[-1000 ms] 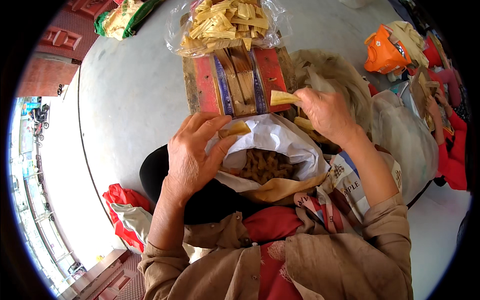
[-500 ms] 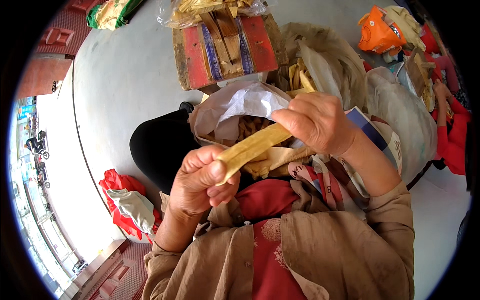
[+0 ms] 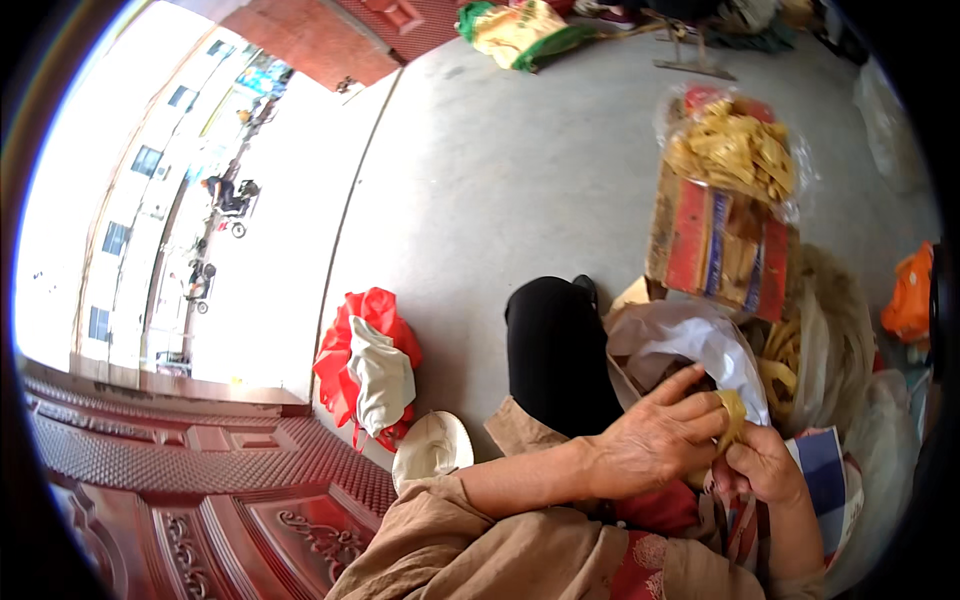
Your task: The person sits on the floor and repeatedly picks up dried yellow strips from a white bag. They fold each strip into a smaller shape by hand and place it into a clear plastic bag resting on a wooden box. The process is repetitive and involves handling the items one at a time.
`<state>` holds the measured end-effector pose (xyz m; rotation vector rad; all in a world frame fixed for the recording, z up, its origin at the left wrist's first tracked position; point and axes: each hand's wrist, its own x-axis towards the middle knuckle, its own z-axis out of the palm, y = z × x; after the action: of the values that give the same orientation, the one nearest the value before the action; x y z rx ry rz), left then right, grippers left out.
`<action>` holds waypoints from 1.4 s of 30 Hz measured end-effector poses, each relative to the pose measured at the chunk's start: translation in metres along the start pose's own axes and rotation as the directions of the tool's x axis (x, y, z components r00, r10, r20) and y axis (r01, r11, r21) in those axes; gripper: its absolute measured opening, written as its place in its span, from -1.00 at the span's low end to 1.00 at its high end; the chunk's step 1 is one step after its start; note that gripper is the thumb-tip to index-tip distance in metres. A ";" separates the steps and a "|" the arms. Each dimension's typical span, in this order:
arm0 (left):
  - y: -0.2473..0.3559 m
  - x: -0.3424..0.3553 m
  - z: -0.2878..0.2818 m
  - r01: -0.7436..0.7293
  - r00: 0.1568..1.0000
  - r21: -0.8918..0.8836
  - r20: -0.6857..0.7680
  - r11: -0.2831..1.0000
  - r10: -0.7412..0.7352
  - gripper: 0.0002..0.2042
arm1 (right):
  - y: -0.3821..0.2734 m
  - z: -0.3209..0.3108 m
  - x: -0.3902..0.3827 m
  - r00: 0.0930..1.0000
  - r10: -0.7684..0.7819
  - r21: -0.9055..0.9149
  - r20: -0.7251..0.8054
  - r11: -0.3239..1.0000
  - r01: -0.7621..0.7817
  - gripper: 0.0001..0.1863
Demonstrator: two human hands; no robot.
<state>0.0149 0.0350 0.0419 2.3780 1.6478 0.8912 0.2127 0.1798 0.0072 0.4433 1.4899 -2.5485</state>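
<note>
A flat, pliable yellow strip point(image 3: 733, 412) is bent into a loop between my two hands, above my lap. My left hand point(image 3: 660, 440) reaches across from the left with its back turned up, and the strip wraps round its fingertips; one finger points away from the rest. My right hand point(image 3: 765, 463) pinches the strip's lower part with thumb and fingers. Just beyond them, a white woven sack point(image 3: 690, 332) stands open with dark brown pieces inside, partly hidden by my left hand. More yellow strips point(image 3: 780, 365) lie in a bag to its right.
Beyond the sack, a red wooden block stand point(image 3: 690, 235) bears a transparent bag of yellow strips point(image 3: 738, 155). Left of my leg lie a red bag point(image 3: 368, 335) with a white cloth and a pale hat point(image 3: 433, 447). An orange bag point(image 3: 910, 293) is far right; a carved red door point(image 3: 230, 500) lower left.
The view has swung left, so the stand and sack appear farther right. The strip, stretched straight between my hands before, is now looped, and my hands have come close together.
</note>
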 end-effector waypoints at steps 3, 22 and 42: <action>0.005 0.003 0.013 -0.033 0.999 0.000 -0.038 0.999 0.033 -0.84 | 0.001 -0.005 -0.010 0.996 -0.022 -0.098 -0.081 0.995 0.014 -0.56; 0.004 -0.005 0.017 0.134 0.896 0.519 -0.426 0.844 0.121 -0.66 | -0.018 0.015 0.005 0.955 -0.256 0.122 -0.150 0.954 0.274 -0.83; 0.006 -0.007 0.042 0.510 0.816 -0.483 0.010 0.712 -0.578 -0.88 | 0.018 0.015 0.027 0.865 -0.421 -0.359 -0.274 0.879 0.314 -0.63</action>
<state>0.0399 0.0360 0.0068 1.4117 1.7783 1.1748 0.1894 0.1582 -0.0096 0.6347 2.2589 -2.5299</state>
